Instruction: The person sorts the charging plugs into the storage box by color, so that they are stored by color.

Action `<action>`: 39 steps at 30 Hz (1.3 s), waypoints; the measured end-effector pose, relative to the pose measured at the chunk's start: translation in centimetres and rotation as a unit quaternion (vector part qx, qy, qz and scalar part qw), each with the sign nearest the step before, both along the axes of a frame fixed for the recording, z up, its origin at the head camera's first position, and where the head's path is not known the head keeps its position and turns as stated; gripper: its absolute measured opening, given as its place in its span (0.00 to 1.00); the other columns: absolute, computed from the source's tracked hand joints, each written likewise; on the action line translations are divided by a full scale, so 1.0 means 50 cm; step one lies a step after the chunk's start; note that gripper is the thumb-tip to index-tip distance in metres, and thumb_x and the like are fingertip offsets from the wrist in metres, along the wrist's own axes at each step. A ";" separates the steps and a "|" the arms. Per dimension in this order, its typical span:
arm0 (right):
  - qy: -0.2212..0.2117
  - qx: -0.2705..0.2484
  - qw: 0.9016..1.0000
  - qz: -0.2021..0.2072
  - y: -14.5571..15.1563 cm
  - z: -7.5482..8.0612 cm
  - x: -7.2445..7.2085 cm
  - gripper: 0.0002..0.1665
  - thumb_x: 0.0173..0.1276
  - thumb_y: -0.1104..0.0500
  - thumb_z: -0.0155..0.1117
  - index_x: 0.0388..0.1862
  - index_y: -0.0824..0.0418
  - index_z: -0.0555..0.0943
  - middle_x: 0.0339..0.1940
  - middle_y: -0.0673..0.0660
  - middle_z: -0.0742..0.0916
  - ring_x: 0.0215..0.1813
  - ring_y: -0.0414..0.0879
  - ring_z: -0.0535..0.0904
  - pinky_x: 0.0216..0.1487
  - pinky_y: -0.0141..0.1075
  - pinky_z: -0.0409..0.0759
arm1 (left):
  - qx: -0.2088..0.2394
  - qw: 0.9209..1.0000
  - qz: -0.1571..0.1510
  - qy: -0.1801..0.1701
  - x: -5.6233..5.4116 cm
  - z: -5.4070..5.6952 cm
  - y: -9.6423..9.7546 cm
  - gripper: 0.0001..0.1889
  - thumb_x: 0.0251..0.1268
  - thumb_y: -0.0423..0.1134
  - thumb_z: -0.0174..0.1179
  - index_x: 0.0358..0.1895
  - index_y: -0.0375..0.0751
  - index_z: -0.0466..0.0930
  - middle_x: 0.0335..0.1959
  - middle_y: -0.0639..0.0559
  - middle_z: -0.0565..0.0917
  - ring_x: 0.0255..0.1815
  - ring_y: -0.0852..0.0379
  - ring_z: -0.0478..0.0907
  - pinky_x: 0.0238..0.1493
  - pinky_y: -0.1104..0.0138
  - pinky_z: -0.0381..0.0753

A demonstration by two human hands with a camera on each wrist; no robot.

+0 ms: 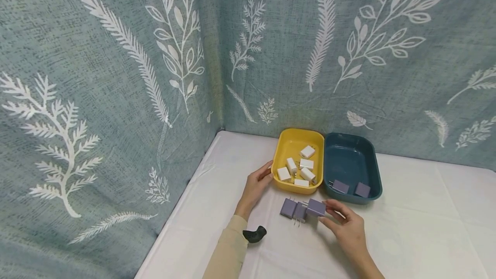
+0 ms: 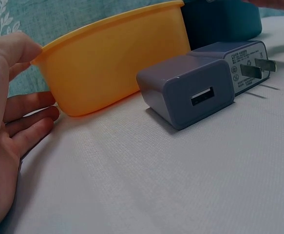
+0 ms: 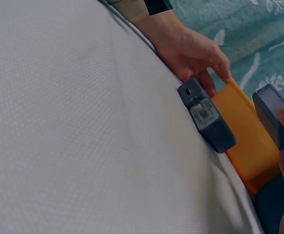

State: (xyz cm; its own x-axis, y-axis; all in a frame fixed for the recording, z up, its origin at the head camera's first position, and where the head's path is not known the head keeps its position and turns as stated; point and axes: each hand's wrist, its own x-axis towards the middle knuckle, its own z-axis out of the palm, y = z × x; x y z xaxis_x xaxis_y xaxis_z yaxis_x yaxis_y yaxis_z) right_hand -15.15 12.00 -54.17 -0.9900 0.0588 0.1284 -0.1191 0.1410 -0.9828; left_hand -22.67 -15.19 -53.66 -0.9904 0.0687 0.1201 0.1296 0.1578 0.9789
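My right hand [image 1: 346, 227] pinches a purple USB wall charger [image 1: 316, 207] between thumb and fingers; in the right wrist view this charger [image 3: 273, 114] is off the table. Two more purple chargers lie side by side on the cloth, one charger [image 1: 288, 208] with its prongs pointing back and the other charger [image 1: 300, 212] with its prongs toward the front. My left hand [image 1: 256, 188] rests against the left side of the yellow bin [image 1: 276, 165], its thumb at the rim in the left wrist view and its other fingers along the wall [image 2: 117, 58].
Several white chargers [image 1: 307, 152] lie in the yellow bin. Right beside it stands a dark blue bin [image 1: 350, 141] with two purple chargers [image 1: 340, 186] at its front end. A white cloth [image 1: 426, 218] covers the table; patterned curtains [image 1: 271, 55] hang behind and to the left.
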 end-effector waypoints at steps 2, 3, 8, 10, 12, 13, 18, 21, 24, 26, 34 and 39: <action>0.003 0.001 1.000 -0.001 0.000 -0.001 0.001 0.31 0.46 0.75 0.75 0.53 0.71 0.80 0.50 0.64 0.86 0.45 0.31 0.84 0.49 0.27 0.83 | 0.000 1.000 0.000 0.000 0.000 -0.001 -0.001 0.25 0.71 0.38 0.55 0.70 0.44 0.69 0.67 0.42 0.75 0.66 0.47 0.75 0.63 0.66 0.76; 0.005 0.000 1.000 -0.002 0.000 -0.002 0.001 0.31 0.46 0.75 0.75 0.53 0.71 0.80 0.51 0.66 0.86 0.45 0.31 0.84 0.49 0.27 0.83 | 0.001 1.000 0.000 0.000 0.000 -0.001 -0.001 0.25 0.71 0.38 0.55 0.70 0.45 0.69 0.67 0.42 0.75 0.66 0.47 0.75 0.63 0.67 0.76; 0.006 0.003 1.000 -0.007 0.003 -0.003 0.000 0.31 0.47 0.75 0.75 0.53 0.71 0.80 0.52 0.68 0.85 0.46 0.29 0.83 0.50 0.28 0.83 | 0.003 1.000 0.001 -0.002 -0.001 -0.002 0.000 0.25 0.71 0.38 0.55 0.70 0.44 0.69 0.67 0.43 0.75 0.65 0.48 0.75 0.63 0.68 0.76; 0.006 0.008 1.000 -0.012 0.004 -0.002 -0.001 0.31 0.47 0.75 0.75 0.53 0.70 0.80 0.52 0.67 0.85 0.46 0.29 0.83 0.50 0.27 0.82 | 0.006 1.000 0.002 0.000 -0.002 -0.002 0.001 0.25 0.71 0.37 0.55 0.70 0.43 0.69 0.67 0.43 0.75 0.65 0.48 0.75 0.62 0.68 0.76; 0.007 0.011 1.000 -0.014 0.005 -0.001 -0.003 0.31 0.47 0.75 0.76 0.53 0.70 0.80 0.52 0.66 0.86 0.46 0.29 0.83 0.50 0.27 0.82 | 0.007 1.000 0.003 0.001 -0.002 -0.001 0.002 0.24 0.71 0.37 0.55 0.70 0.43 0.69 0.67 0.43 0.76 0.65 0.48 0.75 0.62 0.68 0.76; 0.007 0.010 1.000 -0.016 0.005 -0.001 -0.003 0.31 0.47 0.75 0.76 0.53 0.70 0.80 0.52 0.66 0.86 0.46 0.29 0.83 0.50 0.27 0.82 | 0.007 1.000 0.003 0.001 -0.002 -0.001 0.002 0.24 0.71 0.37 0.55 0.69 0.43 0.69 0.66 0.43 0.76 0.65 0.48 0.75 0.62 0.68 0.76; 0.008 0.007 1.000 -0.019 0.004 0.000 -0.006 0.31 0.46 0.75 0.76 0.53 0.70 0.80 0.51 0.64 0.86 0.45 0.30 0.83 0.50 0.27 0.83 | 0.006 1.000 0.005 0.002 -0.002 0.000 0.003 0.25 0.71 0.36 0.55 0.70 0.43 0.69 0.66 0.43 0.76 0.65 0.47 0.75 0.62 0.69 0.77; 0.005 0.005 1.000 -0.019 0.003 0.000 -0.006 0.31 0.47 0.75 0.75 0.54 0.70 0.80 0.51 0.64 0.86 0.45 0.29 0.84 0.49 0.26 0.82 | 0.008 1.000 0.004 0.002 -0.002 -0.001 0.003 0.25 0.71 0.37 0.56 0.70 0.44 0.69 0.66 0.41 0.76 0.65 0.47 0.75 0.60 0.72 0.77; 0.004 0.000 1.000 -0.020 0.002 0.001 -0.008 0.31 0.47 0.76 0.75 0.54 0.70 0.80 0.52 0.67 0.85 0.45 0.29 0.83 0.49 0.25 0.82 | 0.007 1.000 0.004 0.001 -0.002 -0.003 0.003 0.25 0.71 0.38 0.56 0.70 0.44 0.69 0.65 0.41 0.76 0.64 0.47 0.76 0.58 0.73 0.77; 0.006 -0.001 1.000 -0.021 0.002 0.001 -0.010 0.31 0.47 0.76 0.74 0.54 0.70 0.80 0.53 0.68 0.85 0.45 0.28 0.83 0.49 0.25 0.82 | 0.002 1.000 0.005 0.001 -0.001 -0.002 0.003 0.25 0.71 0.38 0.56 0.70 0.44 0.69 0.66 0.41 0.76 0.64 0.47 0.76 0.59 0.73 0.77; -0.005 0.011 0.999 -0.030 0.005 0.006 -0.014 0.31 0.47 0.76 0.75 0.54 0.68 0.80 0.51 0.61 0.86 0.45 0.27 0.83 0.49 0.25 0.82 | -0.003 1.000 0.006 0.005 0.000 -0.001 0.001 0.25 0.71 0.36 0.55 0.70 0.44 0.69 0.66 0.42 0.76 0.64 0.47 0.76 0.61 0.69 0.77; 0.010 0.000 0.999 -0.033 0.011 0.007 -0.018 0.31 0.47 0.77 0.74 0.53 0.69 0.81 0.46 0.47 0.87 0.45 0.28 0.84 0.49 0.26 0.82 | -0.006 1.000 0.008 0.006 -0.001 0.000 0.002 0.24 0.71 0.36 0.55 0.70 0.44 0.69 0.66 0.42 0.76 0.64 0.47 0.76 0.61 0.69 0.77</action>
State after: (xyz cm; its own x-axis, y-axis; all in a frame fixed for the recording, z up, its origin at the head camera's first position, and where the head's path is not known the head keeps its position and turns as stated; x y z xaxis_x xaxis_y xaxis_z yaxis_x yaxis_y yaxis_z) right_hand -16.03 12.54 -53.82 -0.9811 0.1248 0.1479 -0.1288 0.1494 -0.9804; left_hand -22.70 -15.10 -53.69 -0.9899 0.0548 0.1307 0.1383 0.1723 0.9753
